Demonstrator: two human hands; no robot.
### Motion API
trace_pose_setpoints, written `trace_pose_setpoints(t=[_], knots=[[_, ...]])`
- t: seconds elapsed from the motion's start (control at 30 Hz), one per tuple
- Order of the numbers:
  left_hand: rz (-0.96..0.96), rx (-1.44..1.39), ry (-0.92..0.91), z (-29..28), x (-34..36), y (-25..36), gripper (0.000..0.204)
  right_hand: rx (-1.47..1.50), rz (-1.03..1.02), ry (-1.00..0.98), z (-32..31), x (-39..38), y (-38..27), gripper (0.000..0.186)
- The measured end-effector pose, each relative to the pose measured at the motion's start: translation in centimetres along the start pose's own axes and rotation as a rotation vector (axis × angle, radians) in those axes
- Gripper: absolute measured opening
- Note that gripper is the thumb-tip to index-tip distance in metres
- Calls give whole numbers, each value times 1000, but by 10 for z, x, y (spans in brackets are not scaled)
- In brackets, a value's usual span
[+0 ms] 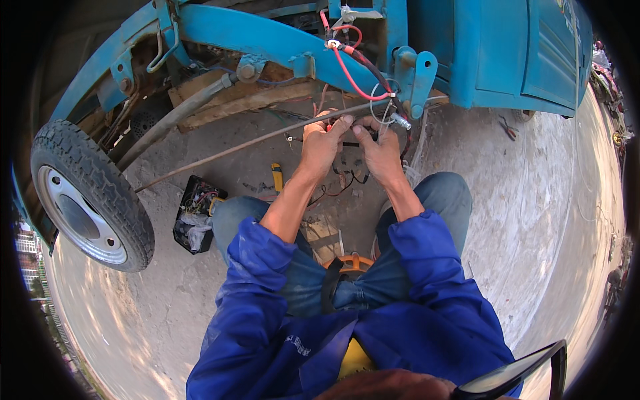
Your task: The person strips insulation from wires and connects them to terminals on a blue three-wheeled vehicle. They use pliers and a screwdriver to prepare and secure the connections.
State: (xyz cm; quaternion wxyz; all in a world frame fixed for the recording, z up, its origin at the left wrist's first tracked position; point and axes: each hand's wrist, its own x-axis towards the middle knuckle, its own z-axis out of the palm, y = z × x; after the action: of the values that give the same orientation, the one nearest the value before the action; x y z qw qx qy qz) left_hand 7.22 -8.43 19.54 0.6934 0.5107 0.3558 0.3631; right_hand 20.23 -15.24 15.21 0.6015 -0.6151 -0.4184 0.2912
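My left hand [321, 142] and my right hand [377, 148] are raised side by side under a blue vehicle frame [267, 40]. Both pinch thin dark wires [351, 143] stretched between their fingertips. A red wire [347, 73] loops down from the frame to just above my hands. A long thin metal rod [253, 141] runs diagonally past my left hand's fingers. A small silver connector [401, 121] hangs right of my right hand. My sleeves are blue, and my knees in jeans are spread below.
A black tyre with a silver rim [90, 193] stands at the left. A black box of wires and parts [195, 213] lies on the concrete by my left knee. A yellow-handled tool [277, 177] lies near it. Pliers [508, 127] lie at the right.
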Motion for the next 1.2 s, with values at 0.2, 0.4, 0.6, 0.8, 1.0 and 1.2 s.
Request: trace_pose_setpoints(t=[0.2, 0.4, 0.6, 0.8, 1.0, 1.2], knots=[[-37, -360, -28, 13, 1, -5, 11, 437, 277, -119, -2, -7, -20, 15], [-59, -561, -42, 16, 1, -12, 13, 613, 351, -255, -13, -8, -38, 16], [-79, -687, -110, 14, 0, -12, 14, 696, 390, -365, -23, -4, -36, 17], [-203, -334, 2, -1, -7, 7, 27, 442, 337, -151, -14, -8, -22, 18], [-182, -64, -64, -7, -16, 17, 20, 9, -115, -83, -6, -6, -12, 16], [-120, -88, -101, -9, -13, 11, 16, 295, 297, -134, -8, -9, -22, 15]])
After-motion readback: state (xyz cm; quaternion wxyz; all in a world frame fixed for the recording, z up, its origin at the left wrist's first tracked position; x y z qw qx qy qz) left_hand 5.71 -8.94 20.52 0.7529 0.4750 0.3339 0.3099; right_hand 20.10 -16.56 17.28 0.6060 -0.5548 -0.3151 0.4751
